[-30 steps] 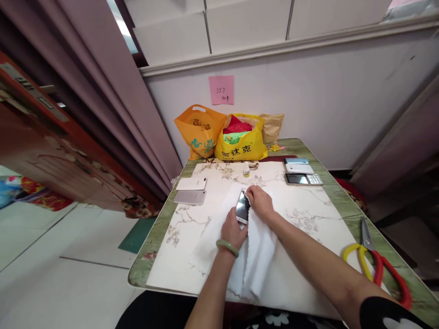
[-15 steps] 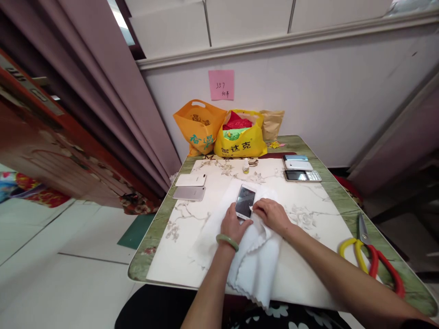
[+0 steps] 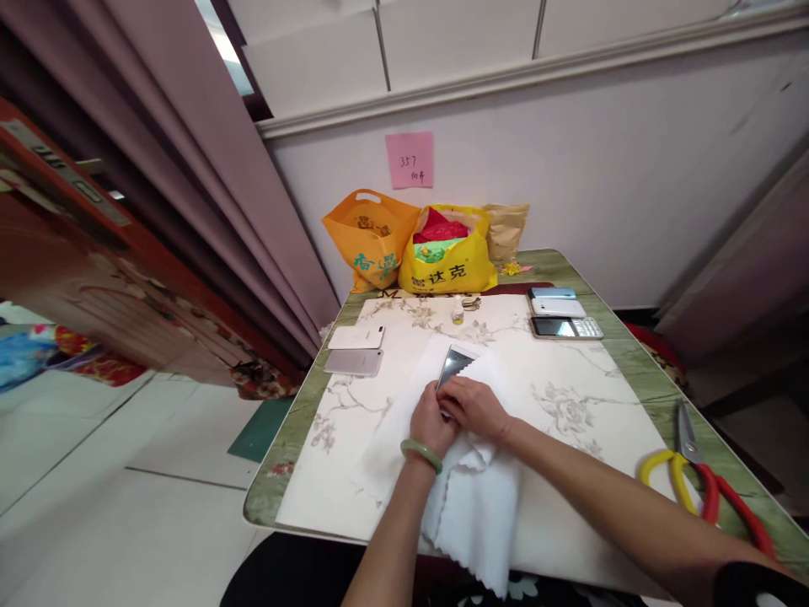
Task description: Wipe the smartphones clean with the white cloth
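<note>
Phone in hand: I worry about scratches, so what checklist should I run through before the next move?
1. Left hand at the phone's lower end: ok.
2. Whole screen in sight: not ok; the right hand and white cloth cover part of it.
3. Scissors away from the phone: ok, at the table's right side.
4. Small bottle upright: ok, beyond the phone.
5. Screen free of marks: cannot tell.

Three o'clock from the right hand [image 3: 473, 406], free mat [image 3: 594, 405]; obstacles: bottle [image 3: 458, 312] at twelve, keypad phone [image 3: 567, 328] at two.
</note>
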Demonstrator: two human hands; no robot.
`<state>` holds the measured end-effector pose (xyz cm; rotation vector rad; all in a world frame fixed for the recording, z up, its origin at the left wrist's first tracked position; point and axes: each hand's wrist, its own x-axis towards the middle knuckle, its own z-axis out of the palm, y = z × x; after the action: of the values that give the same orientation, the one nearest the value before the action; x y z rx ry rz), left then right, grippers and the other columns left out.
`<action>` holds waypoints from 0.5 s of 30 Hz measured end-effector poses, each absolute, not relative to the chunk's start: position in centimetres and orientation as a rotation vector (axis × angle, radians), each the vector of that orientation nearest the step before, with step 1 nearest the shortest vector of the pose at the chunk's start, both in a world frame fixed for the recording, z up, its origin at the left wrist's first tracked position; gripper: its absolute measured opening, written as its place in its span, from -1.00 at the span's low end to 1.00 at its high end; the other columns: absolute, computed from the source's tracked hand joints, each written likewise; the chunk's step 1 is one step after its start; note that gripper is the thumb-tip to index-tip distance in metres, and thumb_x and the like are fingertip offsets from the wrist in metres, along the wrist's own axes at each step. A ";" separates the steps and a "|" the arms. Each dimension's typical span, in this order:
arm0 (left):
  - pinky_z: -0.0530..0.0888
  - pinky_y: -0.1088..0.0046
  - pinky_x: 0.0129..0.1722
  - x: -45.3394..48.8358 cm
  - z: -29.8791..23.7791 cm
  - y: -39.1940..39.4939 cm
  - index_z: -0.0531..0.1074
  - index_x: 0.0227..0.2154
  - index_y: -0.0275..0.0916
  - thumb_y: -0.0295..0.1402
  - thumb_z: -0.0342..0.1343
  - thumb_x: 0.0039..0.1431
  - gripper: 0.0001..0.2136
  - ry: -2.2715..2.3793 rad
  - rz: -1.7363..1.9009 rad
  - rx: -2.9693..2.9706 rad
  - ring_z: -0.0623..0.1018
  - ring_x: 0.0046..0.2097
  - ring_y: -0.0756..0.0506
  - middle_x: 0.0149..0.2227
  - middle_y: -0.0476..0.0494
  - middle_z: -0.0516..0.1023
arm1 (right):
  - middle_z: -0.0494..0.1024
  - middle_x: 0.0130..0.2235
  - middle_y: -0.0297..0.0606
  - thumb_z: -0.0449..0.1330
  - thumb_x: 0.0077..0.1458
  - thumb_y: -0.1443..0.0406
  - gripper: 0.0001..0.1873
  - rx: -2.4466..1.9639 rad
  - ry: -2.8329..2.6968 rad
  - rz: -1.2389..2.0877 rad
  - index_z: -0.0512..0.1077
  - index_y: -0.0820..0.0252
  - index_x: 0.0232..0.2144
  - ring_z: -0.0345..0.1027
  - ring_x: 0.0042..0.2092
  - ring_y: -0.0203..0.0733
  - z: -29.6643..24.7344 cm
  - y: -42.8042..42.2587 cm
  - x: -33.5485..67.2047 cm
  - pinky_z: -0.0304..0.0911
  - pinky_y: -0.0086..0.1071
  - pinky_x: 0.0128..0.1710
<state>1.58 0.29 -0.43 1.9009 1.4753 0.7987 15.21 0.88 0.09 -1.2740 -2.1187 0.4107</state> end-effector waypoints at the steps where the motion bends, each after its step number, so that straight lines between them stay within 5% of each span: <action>1: 0.37 0.41 -0.28 1.6 -0.3 0.3 0.27 -0.10 -0.18 -0.43 0.15 -0.08 -0.60 1.494 0.775 1.891 0.50 -0.26 -0.12 -0.25 -0.09 0.49 | 0.47 -0.31 -0.30 0.08 0.21 0.34 -0.88 -1.305 -2.076 0.385 0.41 0.12 -0.33 0.34 -0.26 -0.24 -0.1 1.1 15.2 0.20 -0.42 -0.24; 15: 0.38 0.35 -0.23 1.7 -0.1 0.3 0.22 -0.06 -0.16 -0.49 0.14 -0.05 -0.56 1.570 0.654 1.959 0.52 -0.15 -0.20 -0.17 -0.18 0.52 | 0.50 -0.20 -0.19 -0.02 0.27 0.28 -0.80 -2.008 -1.737 0.157 0.41 0.15 -0.26 0.37 -0.26 -0.21 1.0 8.3 16.9 0.09 -0.40 -0.35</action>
<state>1.67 0.35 -0.11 1.9590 1.5705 0.6542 16.95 8.25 1.00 -2.0076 -1.7372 0.1566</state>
